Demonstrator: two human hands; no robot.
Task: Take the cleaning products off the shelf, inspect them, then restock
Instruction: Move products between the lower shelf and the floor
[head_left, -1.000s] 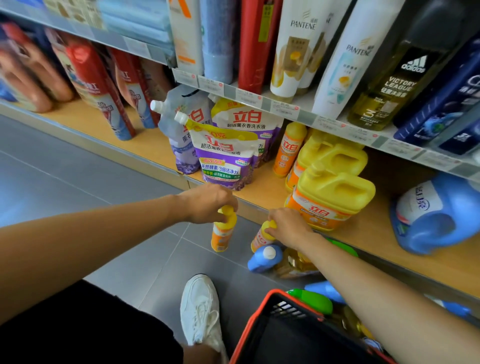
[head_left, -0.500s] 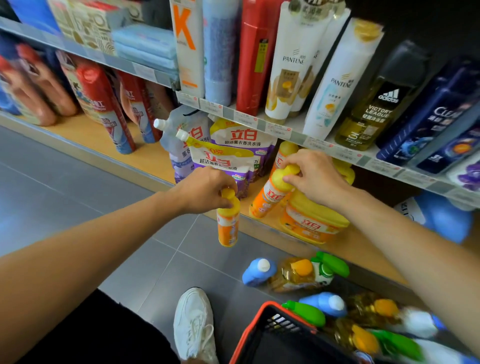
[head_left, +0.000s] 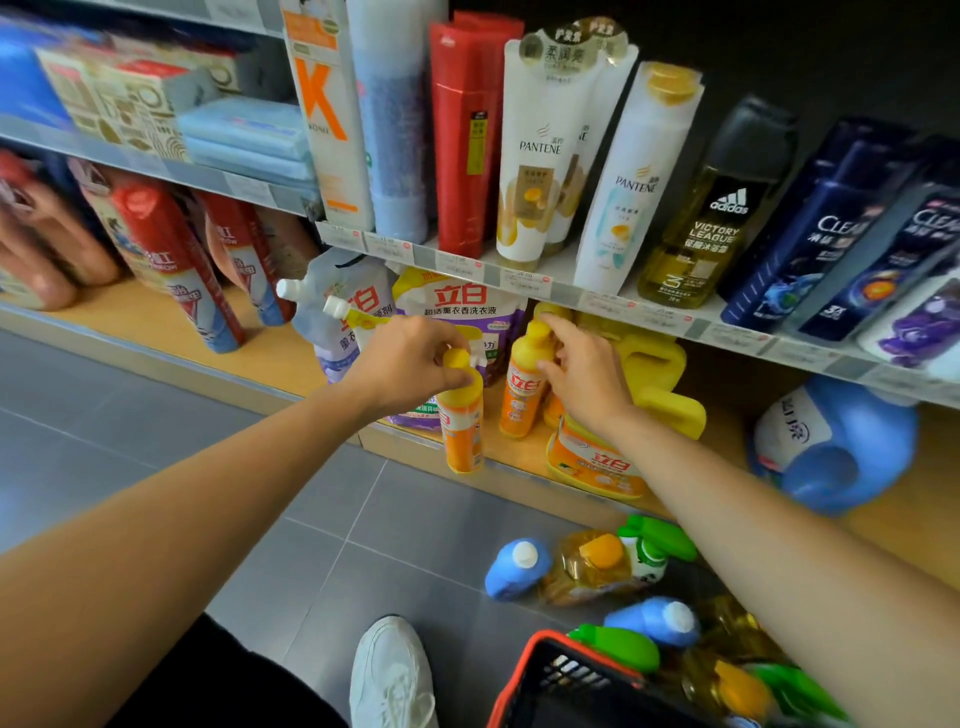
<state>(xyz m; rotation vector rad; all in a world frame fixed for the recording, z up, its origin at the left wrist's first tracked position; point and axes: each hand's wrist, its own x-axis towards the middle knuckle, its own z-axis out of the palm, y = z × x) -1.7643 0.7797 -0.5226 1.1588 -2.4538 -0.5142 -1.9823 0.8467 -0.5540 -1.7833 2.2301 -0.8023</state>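
My left hand (head_left: 410, 358) grips the yellow cap of a small orange detergent bottle (head_left: 460, 431) and holds it upright over the front edge of the wooden bottom shelf (head_left: 270, 358). A second orange bottle (head_left: 522, 389) of the same kind stands upright on that shelf, just to the right. My right hand (head_left: 582, 374) is beside it. Its fingers are stretched out and touch the bottle's yellow cap and neck.
Purple-and-white refill pouches (head_left: 462, 306) stand behind the bottles, yellow jugs (head_left: 665, 374) to the right, then a blue jug (head_left: 831, 441). Shampoo bottles (head_left: 540, 156) fill the shelf above. Several bottles (head_left: 519, 566) lie on the floor by a red basket (head_left: 524, 670) and my shoe (head_left: 389, 675).
My right hand lifted an orange bottle from the floor pile and stood it on the bottom shelf, then loosened its hold. My left hand raised its bottle toward the shelf edge.
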